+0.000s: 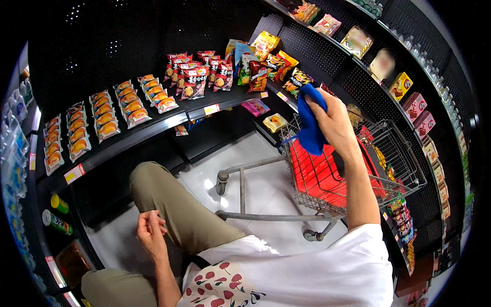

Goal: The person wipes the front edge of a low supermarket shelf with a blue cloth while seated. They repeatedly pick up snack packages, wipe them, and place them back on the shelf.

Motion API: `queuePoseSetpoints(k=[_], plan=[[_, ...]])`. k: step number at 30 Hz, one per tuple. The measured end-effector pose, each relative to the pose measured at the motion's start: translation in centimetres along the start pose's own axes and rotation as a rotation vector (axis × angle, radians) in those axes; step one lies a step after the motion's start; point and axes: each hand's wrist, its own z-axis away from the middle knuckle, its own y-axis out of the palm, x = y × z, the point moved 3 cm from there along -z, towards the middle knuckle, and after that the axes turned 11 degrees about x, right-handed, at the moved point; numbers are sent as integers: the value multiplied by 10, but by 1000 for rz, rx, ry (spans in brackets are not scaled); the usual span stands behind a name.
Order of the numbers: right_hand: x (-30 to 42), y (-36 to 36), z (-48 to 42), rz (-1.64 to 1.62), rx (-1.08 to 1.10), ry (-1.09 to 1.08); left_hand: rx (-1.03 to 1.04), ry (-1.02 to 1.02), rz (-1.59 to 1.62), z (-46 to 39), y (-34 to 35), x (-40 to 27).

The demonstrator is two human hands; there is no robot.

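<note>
A blue cloth (311,124) hangs from my right hand (337,119), pinched between thumb and fingers. That hand is raised above the shopping cart (383,142), near the bagged snacks (297,80) on the corner shelf. My left hand (151,230) rests by my bent knee, holding nothing visible, its fingers loosely curled and slightly apart. Beyond the knee, the black shelf (168,126) carries rows of packaged small cakes (105,115) and upright snack bags (193,82).
Inside the wire cart sits a red plastic basket (307,169). Its caster (221,182) and grey frame stand on the glossy tiled floor (264,192). Boxed goods (414,107) line the shelf on the right. Green canisters (56,221) lie low at left, below bottled goods (17,153).
</note>
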Motion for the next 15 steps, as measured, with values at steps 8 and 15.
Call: queuePoseSetpoints(k=[8,15], plan=[[67,100,26,-567,562,-140,575,128,173,-19,49,-71],[67,94,40,-219,628,-193,860,-184,129,-4,147,-103]])
